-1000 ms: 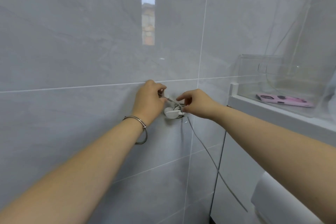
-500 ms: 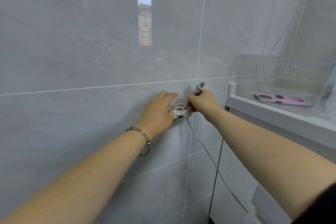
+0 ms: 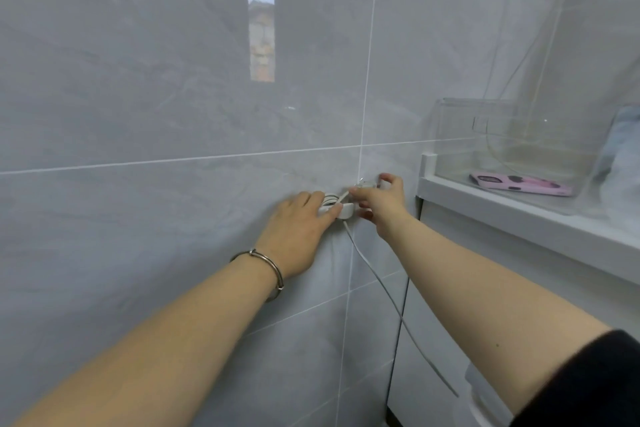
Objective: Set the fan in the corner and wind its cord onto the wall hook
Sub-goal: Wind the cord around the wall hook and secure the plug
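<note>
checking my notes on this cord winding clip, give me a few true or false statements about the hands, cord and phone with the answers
1. The left hand presses flat on the cord wound at the wall hook. True.
2. The right hand is empty. False: it pinches the cord's end just right of the hook.
3. A pink phone lies inside the clear box on the white shelf. True.
4. A bracelet sits on the right wrist. False: the bracelet is on the left wrist.
5. All of the cord is wound up. False: a length hangs from the hook down to the lower right.
</note>
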Tool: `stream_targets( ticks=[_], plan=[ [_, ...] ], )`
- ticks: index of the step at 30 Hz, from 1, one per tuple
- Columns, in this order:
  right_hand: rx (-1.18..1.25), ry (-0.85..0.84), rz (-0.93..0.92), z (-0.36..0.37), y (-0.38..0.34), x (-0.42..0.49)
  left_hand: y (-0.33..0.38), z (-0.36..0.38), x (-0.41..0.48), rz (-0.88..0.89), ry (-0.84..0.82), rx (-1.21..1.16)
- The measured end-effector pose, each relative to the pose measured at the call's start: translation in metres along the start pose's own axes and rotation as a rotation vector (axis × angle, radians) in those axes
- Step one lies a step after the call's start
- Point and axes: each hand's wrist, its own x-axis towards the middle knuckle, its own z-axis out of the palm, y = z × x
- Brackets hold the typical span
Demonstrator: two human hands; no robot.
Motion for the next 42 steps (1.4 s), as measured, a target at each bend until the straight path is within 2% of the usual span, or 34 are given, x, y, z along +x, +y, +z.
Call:
stream_targets(
  ticks=[6,9,14,21,28,34,42],
  plan=[
    [-0.316,0.08,-0.195,-0.001,0.007,0.005,0.001,-0.001,0.001,-0.026,-0.039,0.019],
    [-0.419,0.09,-0.203,-0.004,0.008,0.006,0.002,-0.003,0.004,-0.037,-0.049,0.054],
    [-0.335,-0.091,-0.059,-0.013,0.006,0.002,-0.002,-0.003,0.006,-0.029,-0.083,0.084],
    [-0.34,-0.111,-0.054,-0.022,0.006,0.003,-0.003,-0.004,0.008,-0.035,-0.094,0.033],
    [-0.44,-0.132,-0.035,-0.02,0.015,0.002,-0.006,-0.005,0.007,-0.016,-0.077,0.014],
    [-0.596,-0.314,0.085,-0.028,0.021,0.008,-0.006,-0.004,0.008,-0.024,-0.068,-0.001],
    [-0.402,-0.274,0.149,-0.015,0.041,0.002,-0.015,-0.006,0.007,-0.014,-0.095,-0.135]
  ],
)
